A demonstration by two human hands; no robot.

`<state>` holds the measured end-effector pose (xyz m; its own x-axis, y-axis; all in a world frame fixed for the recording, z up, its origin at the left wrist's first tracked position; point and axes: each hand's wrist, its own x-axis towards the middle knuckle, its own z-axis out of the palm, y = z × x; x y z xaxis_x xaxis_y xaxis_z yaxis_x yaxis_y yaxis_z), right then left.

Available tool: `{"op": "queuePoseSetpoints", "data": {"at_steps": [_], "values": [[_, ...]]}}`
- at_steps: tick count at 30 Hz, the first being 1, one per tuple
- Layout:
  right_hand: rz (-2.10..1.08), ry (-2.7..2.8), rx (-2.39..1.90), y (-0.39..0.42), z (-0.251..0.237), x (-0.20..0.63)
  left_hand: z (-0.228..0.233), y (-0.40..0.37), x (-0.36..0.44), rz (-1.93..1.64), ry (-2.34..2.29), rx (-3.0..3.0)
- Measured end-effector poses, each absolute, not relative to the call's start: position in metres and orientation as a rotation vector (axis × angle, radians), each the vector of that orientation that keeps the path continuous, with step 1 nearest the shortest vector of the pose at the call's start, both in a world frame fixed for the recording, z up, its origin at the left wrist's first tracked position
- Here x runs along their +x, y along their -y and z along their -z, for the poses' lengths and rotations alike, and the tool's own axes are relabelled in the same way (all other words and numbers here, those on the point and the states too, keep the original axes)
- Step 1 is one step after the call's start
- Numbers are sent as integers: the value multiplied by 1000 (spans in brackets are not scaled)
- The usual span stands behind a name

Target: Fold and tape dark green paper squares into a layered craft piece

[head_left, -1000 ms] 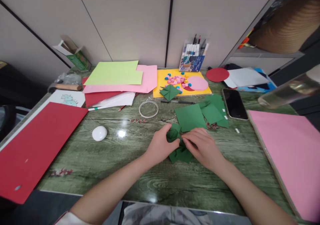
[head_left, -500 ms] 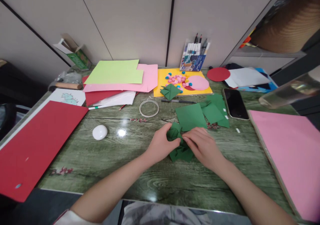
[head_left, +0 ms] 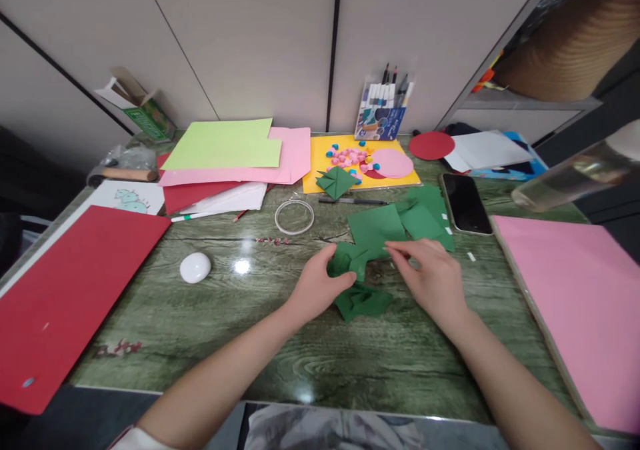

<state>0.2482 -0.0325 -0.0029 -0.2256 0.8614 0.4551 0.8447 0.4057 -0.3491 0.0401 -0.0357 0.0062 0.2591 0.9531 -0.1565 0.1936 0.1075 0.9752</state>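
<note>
green folded paper (head_left: 361, 301) lies near on the desk (head_left: 250, 343). left hand (head_left: 320, 289) pinches its far flap; right hand (head_left: 434, 278), half open, touches a green square (head_left: 373, 227). folding step; next needs a firm crease.

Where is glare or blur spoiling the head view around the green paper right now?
Head view: bright glare spots on the glossy green table, left of the left hand; folded green paper and right hand reasonably sharp; clear bottle at right edge blurred; wide-angle lens bends the wall seams and table edges.
</note>
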Motion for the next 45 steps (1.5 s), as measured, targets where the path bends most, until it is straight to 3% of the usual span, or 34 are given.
{"op": "queuePoseSetpoints", "data": {"at_steps": [8, 10, 14, 18, 28, 45], "values": [[107, 2134, -1796, 20, 3, 267, -1, 33, 41, -924, -1046, 842], [-132, 2058, -1745, 21, -1, 264, -2, 32, 42, -952, -1017, 765], [-930, 1904, -1515, 26, -6, 252, -4, 32, 42, -1081, -983, 636], [-1216, 1823, -1432, 30, -3, 238, -5, 33, 42, -1176, -960, 599], [-422, 1868, -1495, 50, -3, 230, -7, 40, 41, -1221, -1292, 1063], [-394, 1767, -1484, 57, -7, 227, -10, 44, 38, -1081, -1258, 1207]]}}
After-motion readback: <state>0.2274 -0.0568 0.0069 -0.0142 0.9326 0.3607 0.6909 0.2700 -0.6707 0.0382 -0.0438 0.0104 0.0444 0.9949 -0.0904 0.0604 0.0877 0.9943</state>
